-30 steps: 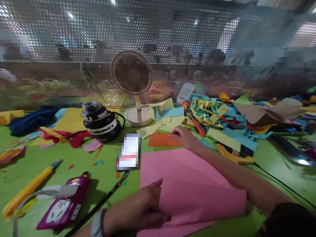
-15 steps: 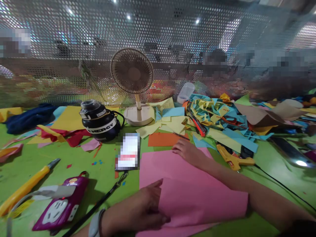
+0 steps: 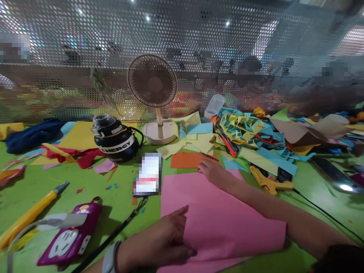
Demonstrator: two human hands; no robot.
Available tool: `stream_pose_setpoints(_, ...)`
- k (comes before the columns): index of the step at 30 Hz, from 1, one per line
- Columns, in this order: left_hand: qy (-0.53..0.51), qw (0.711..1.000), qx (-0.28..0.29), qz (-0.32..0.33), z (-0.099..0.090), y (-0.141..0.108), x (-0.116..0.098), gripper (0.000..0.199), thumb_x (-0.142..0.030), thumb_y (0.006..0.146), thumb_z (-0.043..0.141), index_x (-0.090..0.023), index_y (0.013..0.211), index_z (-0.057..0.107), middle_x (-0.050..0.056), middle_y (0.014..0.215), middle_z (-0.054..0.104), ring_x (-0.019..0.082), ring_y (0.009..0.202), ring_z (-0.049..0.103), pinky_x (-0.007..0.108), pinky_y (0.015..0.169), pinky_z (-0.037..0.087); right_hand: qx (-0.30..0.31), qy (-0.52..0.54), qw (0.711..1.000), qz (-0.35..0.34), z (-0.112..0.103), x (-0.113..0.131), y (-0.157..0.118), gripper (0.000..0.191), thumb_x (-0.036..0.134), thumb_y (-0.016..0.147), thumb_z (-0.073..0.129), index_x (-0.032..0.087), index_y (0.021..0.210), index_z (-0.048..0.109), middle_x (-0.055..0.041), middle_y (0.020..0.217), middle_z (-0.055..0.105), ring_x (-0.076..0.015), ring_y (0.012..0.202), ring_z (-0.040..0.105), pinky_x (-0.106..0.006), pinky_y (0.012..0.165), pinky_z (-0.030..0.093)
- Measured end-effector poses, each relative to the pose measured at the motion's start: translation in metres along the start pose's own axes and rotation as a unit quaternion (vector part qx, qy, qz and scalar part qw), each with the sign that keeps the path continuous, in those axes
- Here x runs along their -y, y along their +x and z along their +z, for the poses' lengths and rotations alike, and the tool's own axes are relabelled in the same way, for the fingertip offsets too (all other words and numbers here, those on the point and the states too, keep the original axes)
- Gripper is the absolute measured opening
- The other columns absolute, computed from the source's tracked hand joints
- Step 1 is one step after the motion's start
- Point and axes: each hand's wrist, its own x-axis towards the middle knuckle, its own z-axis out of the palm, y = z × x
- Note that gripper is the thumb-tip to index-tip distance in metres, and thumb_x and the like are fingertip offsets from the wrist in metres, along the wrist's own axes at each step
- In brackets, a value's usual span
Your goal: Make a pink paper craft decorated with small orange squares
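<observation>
Head view: pink sheet (image 3: 227, 227) on worktop (image 3: 113, 203). Your left hand (image 3: 166, 237) at sheet's left side, index finger extended, hold unclear; your right hand (image 3: 214, 172) at its far edge, fingers loosely curled, hold unclear, nearer orange paper (image 3: 184, 160), long axis crosswise, just beyond sheet.

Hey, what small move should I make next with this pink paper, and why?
Perhaps smooth the pink paper toward you with your right hand: it's near the far edge, your left hand is at the left side, and the near edge shows one layer peeking out below another.
</observation>
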Motion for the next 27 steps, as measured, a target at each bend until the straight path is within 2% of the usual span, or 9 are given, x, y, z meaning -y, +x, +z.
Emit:
stream_pose_setpoints(6, 0.002, 1.000, 0.005, -0.006, 0.001, 0.001, 0.000, 0.035, -0.034, 0.093, 0.054, -0.022, 0.060, 0.056, -0.002, 0.067, 0.062, 0.015, 0.076, 0.059, 0.042, 0.112, 0.029, -0.014, 0.040, 0.999, 0.015, -0.004, -0.007, 0.007, 0.012, 0.009, 0.089, 0.058, 0.018, 0.083, 0.062, -0.0050, 0.089, 0.062, -0.0194, 0.091, 0.061, -0.031, 0.082, 0.048)
stream_pose_setpoints(10, 0.003, 1.000, 0.005, -0.005, 0.001, 0.001, 0.000, 0.039, -0.037, 0.093, 0.053, -0.022, 0.057, 0.053, -0.003, 0.063, 0.060, 0.015, 0.076, 0.059, 0.043, 0.112, 0.029, -0.046, 0.065, 0.996, 0.049, -0.015, -0.010, 0.015, 0.011, 0.010, 0.091, 0.055, 0.017, 0.086, 0.063, -0.0048, 0.090, 0.062, -0.0174, 0.087, 0.061, -0.030, 0.080, 0.048)
stream_pose_setpoints(15, 0.009, 1.000, 0.009, -0.003, 0.001, 0.000, 0.000, 0.039, -0.039, 0.094, 0.051, -0.022, 0.059, 0.056, -0.002, 0.062, 0.060, 0.015, 0.076, 0.059, 0.042, 0.112, 0.030, -0.073, 0.089, 0.989, 0.087, -0.017, -0.015, 0.046, 0.010, 0.013, 0.090, 0.056, 0.017, 0.085, 0.064, -0.0061, 0.092, 0.062, -0.0189, 0.089, 0.060, -0.031, 0.081, 0.046)
stream_pose_setpoints(19, 0.018, 1.000, 0.002, -0.001, 0.002, 0.000, 0.001, 0.039, -0.038, 0.093, 0.052, -0.022, 0.058, 0.056, -0.002, 0.061, 0.060, 0.016, 0.075, 0.060, 0.043, 0.113, 0.030, -0.063, 0.112, 0.987, 0.098, -0.012, -0.016, 0.065, 0.016, 0.010, 0.089, 0.054, 0.017, 0.081, 0.067, -0.0059, 0.088, 0.064, -0.0174, 0.083, 0.062, -0.029, 0.078, 0.045)
stream_pose_setpoints(23, 0.018, 1.000, -0.001, 0.000, 0.002, 0.001, 0.002, 0.039, -0.038, 0.092, 0.053, -0.022, 0.057, 0.055, -0.002, 0.060, 0.059, 0.016, 0.074, 0.059, 0.043, 0.112, 0.029, -0.049, 0.139, 0.984, 0.100, -0.016, -0.018, 0.064, 0.017, 0.010, 0.089, 0.054, 0.017, 0.083, 0.068, -0.0030, 0.079, 0.067, -0.0152, 0.075, 0.062, -0.026, 0.072, 0.044)
stream_pose_setpoints(27, 0.014, 1.000, 0.003, -0.011, 0.002, 0.000, 0.000, 0.040, -0.038, 0.093, 0.053, -0.021, 0.056, 0.055, -0.002, 0.060, 0.059, 0.015, 0.074, 0.059, 0.041, 0.110, 0.032, -0.052, 0.159, 0.979, 0.118, -0.022, -0.022, 0.057, 0.013, 0.013, 0.086, 0.057, 0.017, 0.084, 0.069, -0.0037, 0.079, 0.070, -0.0177, 0.076, 0.062, -0.028, 0.070, 0.043)
